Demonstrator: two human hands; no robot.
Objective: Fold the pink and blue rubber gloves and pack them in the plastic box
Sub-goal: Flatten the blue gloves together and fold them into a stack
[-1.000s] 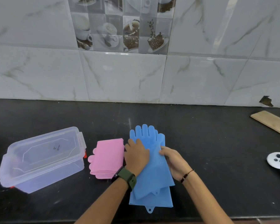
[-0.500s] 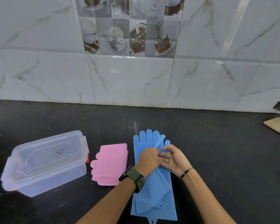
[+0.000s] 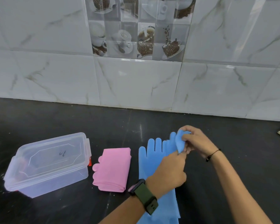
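Just beyond the left hand [image 3: 168, 170], the right hand [image 3: 195, 141] pinches a fingertip flap of the long blue rubber gloves [image 3: 153, 156], apparently mid-fold; next, double them like the folded pink rubber gloves [image 3: 113, 167] leftward, then open the lidded clear plastic box [image 3: 45, 164].

On the worktop [image 3: 55, 120], the plastic box [image 3: 47, 164] lies at nine o'clock, the folded gloves [image 3: 111, 168] just beside it toward the centre, and the flat gloves [image 3: 150, 157] at three o'clock of those, under both hands.
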